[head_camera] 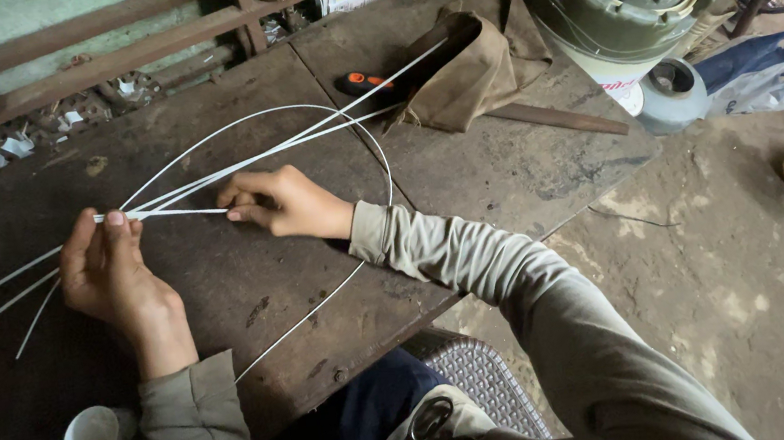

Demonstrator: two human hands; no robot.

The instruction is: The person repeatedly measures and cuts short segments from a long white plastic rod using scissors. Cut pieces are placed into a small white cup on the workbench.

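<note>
Thin white strips lie bundled across the dark table, one curving in a wide loop, ends fanning out leftward.

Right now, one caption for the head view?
Both hands, left hand and right hand, pinch thin white strips over a dark workbench.

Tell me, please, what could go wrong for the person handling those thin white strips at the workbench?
The white strips are pinched between the left hand and right hand, with long loose ends trailing both ways; they could slip or tangle. One loop sweeps near the screwdriver and brown cloth, so it might snag. The white cups sit close to the left elbow and could be knocked over.
</note>
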